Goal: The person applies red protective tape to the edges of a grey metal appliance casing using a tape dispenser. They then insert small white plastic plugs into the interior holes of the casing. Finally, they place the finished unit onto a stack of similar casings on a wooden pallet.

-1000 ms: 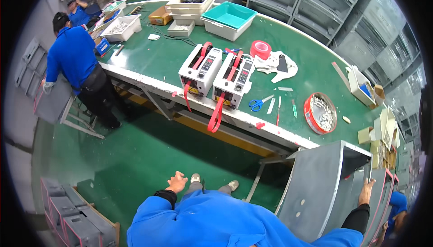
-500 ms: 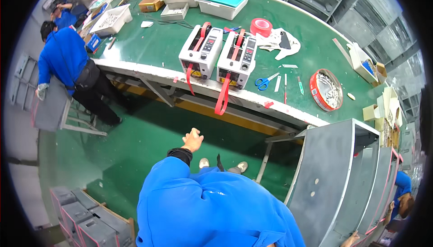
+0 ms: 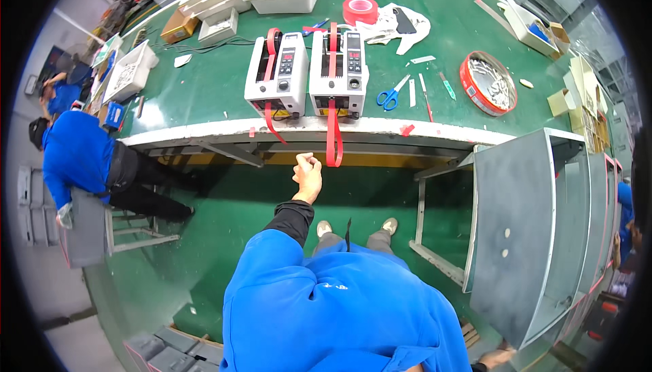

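Observation:
My left hand (image 3: 308, 178) is raised in front of the bench edge, its fingers curled in, with nothing visible in them. Just beyond it, a strip of red tape (image 3: 335, 142) hangs in a loop from the right tape dispenser (image 3: 338, 76). The left tape dispenser (image 3: 276, 76) stands beside it, a shorter red strip (image 3: 273, 126) sticking out of its front. Hand and strips are apart. My right hand (image 3: 498, 357) shows at the lower edge, blurred, near the bottom of a grey metal cabinet (image 3: 509, 236); its fingers cannot be made out.
On the green bench (image 3: 224, 90) lie blue scissors (image 3: 390, 97), a red tape roll (image 3: 360, 10), a cloth (image 3: 401, 29) and a round tin (image 3: 487, 83) of small white parts. A co-worker (image 3: 81, 148) bends over a grey box at left. Several grey boxes (image 3: 170, 355) sit behind me.
My left hand has moved forward and slightly right, toward the hanging tape. I have come closer to the bench. My right hand has shifted left along the lower edge.

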